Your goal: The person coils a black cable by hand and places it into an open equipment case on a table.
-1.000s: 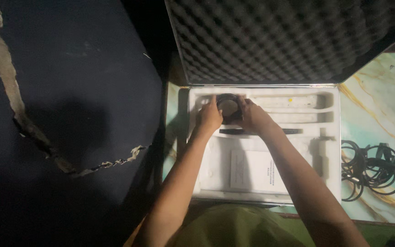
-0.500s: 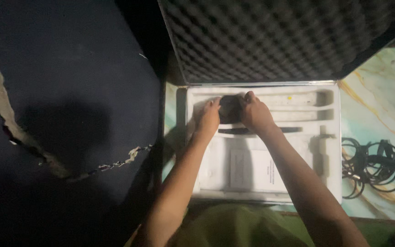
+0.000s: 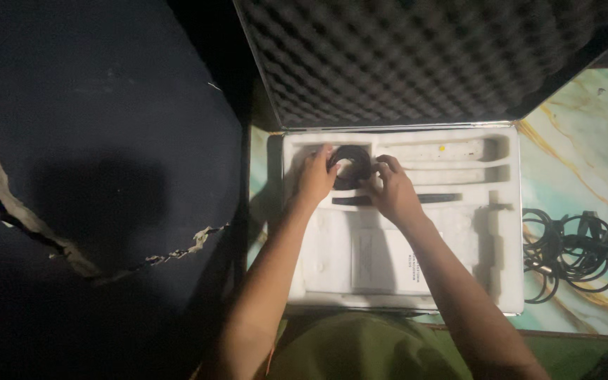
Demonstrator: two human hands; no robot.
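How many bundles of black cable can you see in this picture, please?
2: one coiled black cable in the case's upper-left foam recess, held between the left hand and right hand; one loose cable bundle on the marbled tabletop right of the case. Others may be hidden.

the open case lid (image 3: 416, 56) is lined with dark, matt egg-crate foam. the tray insert (image 3: 504, 232) looks like smooth white moulded foam or plastic. the coiled black strap (image 3: 350, 167) seems matt. the tabletop (image 3: 585, 134) is glossy marble-patterned; the black cables (image 3: 571, 253) look rubbery.
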